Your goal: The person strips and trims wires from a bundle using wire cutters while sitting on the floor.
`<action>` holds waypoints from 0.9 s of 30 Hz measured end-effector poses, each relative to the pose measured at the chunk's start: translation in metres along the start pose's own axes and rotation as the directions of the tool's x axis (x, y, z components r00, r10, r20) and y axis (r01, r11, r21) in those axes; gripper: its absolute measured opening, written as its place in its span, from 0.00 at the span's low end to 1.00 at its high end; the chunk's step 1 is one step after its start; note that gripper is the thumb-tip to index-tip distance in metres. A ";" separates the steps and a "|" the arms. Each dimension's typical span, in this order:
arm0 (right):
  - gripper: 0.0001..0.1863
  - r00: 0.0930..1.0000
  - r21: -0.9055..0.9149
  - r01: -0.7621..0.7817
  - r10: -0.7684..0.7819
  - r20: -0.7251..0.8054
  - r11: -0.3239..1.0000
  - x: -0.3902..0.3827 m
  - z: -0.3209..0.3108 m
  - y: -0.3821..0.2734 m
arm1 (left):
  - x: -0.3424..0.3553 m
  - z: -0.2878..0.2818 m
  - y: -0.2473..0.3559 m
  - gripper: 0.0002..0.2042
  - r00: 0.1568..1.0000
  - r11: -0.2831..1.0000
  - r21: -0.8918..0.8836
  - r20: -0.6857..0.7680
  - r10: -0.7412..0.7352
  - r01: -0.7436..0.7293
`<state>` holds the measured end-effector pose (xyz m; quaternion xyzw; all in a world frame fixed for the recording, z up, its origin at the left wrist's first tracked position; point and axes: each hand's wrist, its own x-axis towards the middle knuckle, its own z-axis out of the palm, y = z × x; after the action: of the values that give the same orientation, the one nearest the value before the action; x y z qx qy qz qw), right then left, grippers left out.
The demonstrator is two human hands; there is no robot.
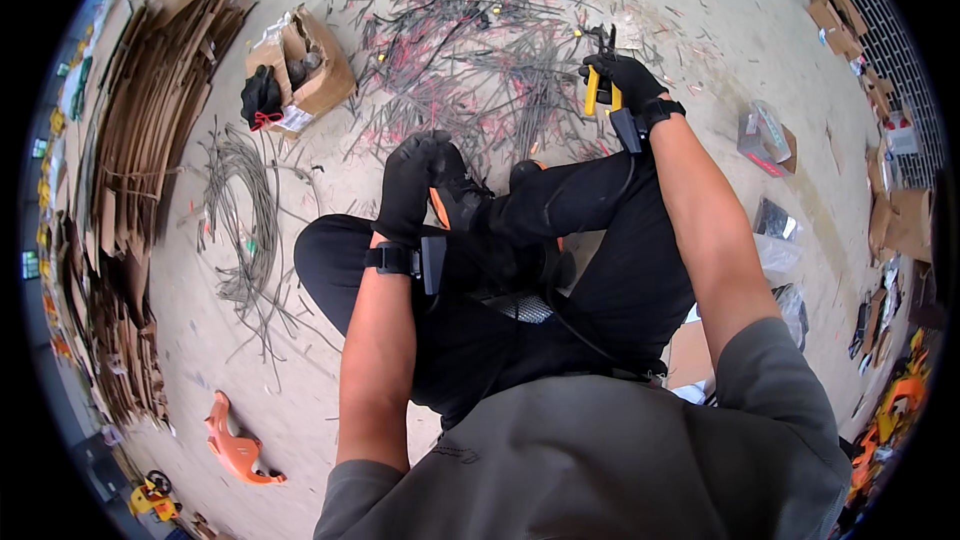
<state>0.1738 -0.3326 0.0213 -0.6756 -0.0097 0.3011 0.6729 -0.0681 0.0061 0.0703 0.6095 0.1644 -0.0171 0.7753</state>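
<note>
My right hand (625, 80), in a black glove, grips a pair of yellow-handled cutters (596, 92), their dark jaws pointing up above scattered wire offcuts (450, 60). My left hand (410, 175), also gloved, is closed beside my shoe (462, 202) in front of my crossed legs; what its fingers hold, if anything, is too small to make out. Dark devices are strapped on both wrists. A loose coil of grey wire (240, 210) lies on the floor left of my left knee.
Flattened cardboard (125, 160) is stacked along the left. An open carton (325, 75) stands upper left, an orange plastic piece (235, 445) lies lower left. A clear package (762, 140), boxes (900, 220) and a brick wall (905, 50) are at the right.
</note>
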 end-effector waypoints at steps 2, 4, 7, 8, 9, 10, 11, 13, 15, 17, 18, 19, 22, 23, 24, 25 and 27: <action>0.16 0.999 0.026 -0.039 0.040 -0.007 0.999 -0.003 0.004 0.002 | 0.002 -0.006 -0.006 0.14 1.000 0.998 -0.054 -0.002 0.018 -0.018; 0.15 0.995 0.056 -0.079 0.082 -0.052 0.995 -0.006 0.008 0.003 | 0.003 -0.005 -0.004 0.14 1.000 0.999 -0.054 0.020 0.002 -0.001; 0.16 0.991 0.205 -0.087 0.106 -0.081 0.975 -0.008 0.014 0.006 | 0.004 0.000 -0.001 0.16 0.998 0.998 -0.037 0.041 -0.046 0.048; 0.16 0.989 0.253 -0.088 0.115 -0.091 0.963 -0.009 0.016 0.007 | 0.006 0.002 0.000 0.16 0.997 0.997 -0.029 0.046 -0.067 0.068; 0.16 0.991 0.284 -0.085 0.110 -0.071 0.955 -0.012 0.019 0.010 | 0.008 0.002 0.000 0.16 0.996 0.997 -0.018 0.049 -0.070 0.071; 0.17 0.998 0.207 -0.065 0.066 0.003 0.976 -0.010 0.019 0.011 | 0.012 0.003 0.000 0.16 0.996 0.997 -0.007 0.052 -0.073 0.074; 0.18 0.996 0.131 -0.038 0.028 0.080 0.991 -0.008 0.019 0.011 | 0.017 0.004 0.001 0.16 0.995 0.997 0.003 0.056 -0.077 0.077; 0.17 0.985 -0.046 -0.114 0.119 0.125 0.992 -0.015 0.046 -0.001 | 0.031 -0.002 0.001 0.15 0.994 0.950 0.303 0.097 0.048 -0.076; 0.18 0.971 0.061 -0.118 0.103 0.216 0.991 -0.033 0.079 -0.025 | 0.038 -0.009 -0.002 0.12 0.940 0.772 0.537 0.203 0.273 -0.340; 0.20 0.948 0.247 -0.103 0.020 0.316 0.964 -0.040 0.100 -0.032 | 0.046 -0.020 -0.036 0.11 0.887 0.772 0.437 0.208 0.413 -0.462; 0.20 0.955 0.362 -0.042 -0.069 0.289 0.931 -0.036 0.098 -0.014 | 0.049 -0.010 -0.039 0.11 0.979 0.986 0.100 0.164 0.119 -0.136; 0.20 0.961 0.329 -0.032 -0.062 0.271 0.944 -0.029 0.098 0.010 | 0.050 -0.003 -0.039 0.11 0.978 0.938 -0.278 0.098 -0.186 0.206; 0.20 0.790 -0.277 0.535 -0.357 0.498 0.798 -0.035 0.112 0.071 | 0.039 0.003 -0.044 0.12 0.973 0.960 -0.168 0.099 -0.210 0.224; 0.22 0.605 -0.444 0.795 -0.474 0.640 0.414 -0.051 0.124 0.070 | 0.035 0.001 -0.044 0.11 0.978 0.963 -0.179 0.095 -0.185 0.200; 0.23 0.668 -0.355 0.695 -0.380 0.640 0.625 -0.049 0.125 0.080 | 0.035 0.002 -0.043 0.11 0.982 0.970 -0.168 0.094 -0.164 0.177; 0.24 0.723 -0.263 0.539 -0.279 0.632 0.800 -0.047 0.129 0.089 | 0.034 0.003 -0.045 0.11 0.985 0.974 -0.159 0.091 -0.147 0.160; 0.21 0.834 0.004 0.226 -0.195 0.517 0.974 -0.042 0.130 0.095 | 0.032 0.004 -0.045 0.11 0.987 0.981 -0.118 0.071 -0.147 0.154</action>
<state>0.0472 -0.2417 -0.0376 -0.5846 -0.2715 0.3940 0.6552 -0.0468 -0.0039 0.0200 0.5456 0.1865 -0.0846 0.8127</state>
